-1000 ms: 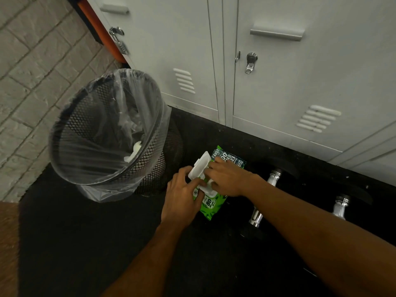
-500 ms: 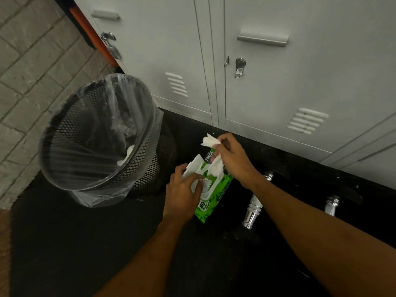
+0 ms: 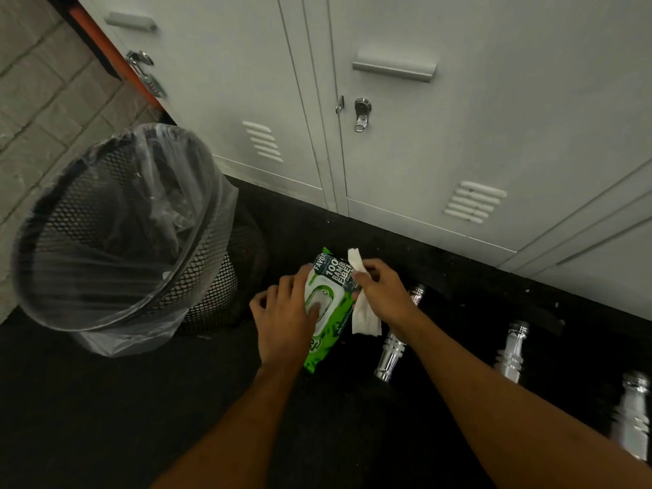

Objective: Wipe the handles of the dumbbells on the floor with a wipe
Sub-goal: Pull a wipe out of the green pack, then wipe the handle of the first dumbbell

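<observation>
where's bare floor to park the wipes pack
Black floor below the bin, left of the left arm, is bare. So is the strip between pack and lockers. Right of the pack is crowded: three dumbbells lie side by side.

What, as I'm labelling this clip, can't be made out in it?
Head view, the only one:
- Nearest dumbbell handle: middle hidden by the right hand and its wipe.
- Far-right handle: blurred, against the right edge.
- Dumbbell heads: lost against the dark floor.
- Wipes pack label: partly covered by the left hand.
- Bin contents: hazy behind the liner.
</observation>
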Available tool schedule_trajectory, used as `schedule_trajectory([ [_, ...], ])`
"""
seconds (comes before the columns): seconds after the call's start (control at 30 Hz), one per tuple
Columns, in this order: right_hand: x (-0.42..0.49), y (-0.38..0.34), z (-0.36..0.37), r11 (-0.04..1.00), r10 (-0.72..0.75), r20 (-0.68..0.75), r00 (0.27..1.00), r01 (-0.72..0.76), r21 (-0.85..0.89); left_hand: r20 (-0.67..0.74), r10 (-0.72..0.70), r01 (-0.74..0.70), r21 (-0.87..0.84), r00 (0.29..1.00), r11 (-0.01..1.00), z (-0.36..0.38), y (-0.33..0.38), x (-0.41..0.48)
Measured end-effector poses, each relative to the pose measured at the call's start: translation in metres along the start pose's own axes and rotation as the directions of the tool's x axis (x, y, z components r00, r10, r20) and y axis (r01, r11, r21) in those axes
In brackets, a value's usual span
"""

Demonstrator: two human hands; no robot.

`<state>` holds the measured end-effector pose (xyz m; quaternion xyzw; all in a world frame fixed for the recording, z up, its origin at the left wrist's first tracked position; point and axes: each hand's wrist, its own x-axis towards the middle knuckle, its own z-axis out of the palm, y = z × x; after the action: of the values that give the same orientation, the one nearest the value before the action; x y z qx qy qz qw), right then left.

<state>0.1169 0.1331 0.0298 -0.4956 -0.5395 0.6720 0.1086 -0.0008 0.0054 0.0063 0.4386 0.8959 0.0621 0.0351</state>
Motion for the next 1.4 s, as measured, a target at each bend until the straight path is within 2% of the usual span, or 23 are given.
schedule_trajectory([
  [0.1, -0.002, 0.007, 0.003, 1.0, 0.012, -0.004, 1.0, -0.012, -0.028, -0.09, 0.103, -0.1, 0.037, 0.991, 0.994, 0.003, 0.002, -0.01],
  [0.2, -0.004, 0.008, 0.005, 0.999, -0.003, -0.027, 1.0, 0.002, -0.033, -0.108, 0.182, -0.181, 0.025, 0.977, 0.983, 0.007, 0.0, -0.019],
  [0.33, -0.004, 0.012, 0.002, 0.995, -0.001, -0.077, 0.997, -0.007, -0.103, -0.017, 0.181, -0.18, 0.054, 0.983, 0.982, 0.007, 0.002, -0.027],
  [0.47, -0.009, 0.011, -0.002, 0.995, -0.034, -0.118, 0.992, 0.022, -0.099, 0.087, 0.157, -0.168, 0.132, 0.984, 0.977, -0.002, 0.013, -0.028],
  [0.5, -0.011, 0.011, -0.002, 0.996, -0.049, -0.129, 0.99, 0.038, -0.085, 0.087, 0.137, -0.146, 0.105, 0.987, 0.984, -0.007, 0.018, -0.026],
  [0.53, -0.013, 0.01, -0.002, 0.996, -0.062, -0.142, 0.988, 0.053, -0.066, 0.077, 0.114, -0.115, 0.003, 0.99, 0.993, -0.011, 0.025, -0.022],
  [0.57, -0.016, 0.01, -0.002, 0.997, -0.071, -0.153, 0.986, 0.065, -0.044, 0.078, 0.081, -0.065, -0.186, 0.994, 0.98, -0.017, 0.033, -0.018],
  [0.6, -0.02, 0.009, -0.002, 0.997, -0.074, -0.159, 0.985, 0.072, -0.019, 0.104, 0.041, 0.006, -0.414, 0.994, 0.91, -0.023, 0.041, -0.016],
  [0.63, -0.023, 0.008, -0.003, 0.997, -0.075, -0.168, 0.983, 0.078, 0.011, 0.14, 0.005, 0.081, -0.598, 0.99, 0.798, -0.028, 0.05, -0.015],
  [0.7, -0.029, 0.007, -0.007, 0.996, -0.062, -0.195, 0.979, 0.075, 0.058, 0.22, -0.069, 0.215, -0.756, 0.973, 0.618, -0.039, 0.066, -0.014],
  [0.8, -0.04, 0.002, -0.019, 0.988, 0.003, -0.207, 0.978, 0.029, 0.152, 0.349, -0.112, 0.359, -0.803, 0.93, 0.476, -0.049, 0.077, -0.013],
  [0.9, -0.053, -0.006, -0.031, 0.978, -0.002, -0.208, 0.978, 0.045, 0.205, 0.353, -0.083, 0.347, -0.804, 0.932, 0.483, -0.052, 0.078, -0.011],
  [0.97, -0.061, -0.012, -0.035, 0.977, -0.038, -0.208, 0.977, 0.081, 0.199, 0.354, -0.069, 0.346, -0.825, 0.933, 0.446, -0.055, 0.079, -0.011],
  [1.03, -0.068, -0.017, -0.037, 0.977, -0.091, -0.214, 0.972, 0.128, 0.167, 0.397, -0.047, 0.391, -0.867, 0.917, 0.308, -0.062, 0.085, -0.011],
  [1.13, -0.078, -0.023, -0.038, 0.983, -0.132, -0.17, 0.976, 0.151, 0.107, 0.49, 0.013, 0.49, -0.872, 0.872, 0.015, -0.077, 0.094, -0.011],
  [1.2, -0.085, -0.026, -0.038, 0.982, -0.148, -0.122, 0.981, 0.161, 0.099, 0.507, 0.029, 0.507, -0.857, 0.862, -0.094, -0.085, 0.095, -0.011],
  [1.27, -0.087, -0.026, -0.037, 0.979, -0.168, -0.123, 0.978, 0.179, 0.092, 0.495, 0.017, 0.493, -0.86, 0.869, -0.134, -0.087, 0.093, -0.011],
  [1.4, -0.092, -0.026, -0.034, 0.979, -0.173, -0.161, 0.972, 0.188, 0.078, 0.452, -0.009, 0.448, -0.887, 0.892, -0.111, -0.089, 0.087, -0.015],
])
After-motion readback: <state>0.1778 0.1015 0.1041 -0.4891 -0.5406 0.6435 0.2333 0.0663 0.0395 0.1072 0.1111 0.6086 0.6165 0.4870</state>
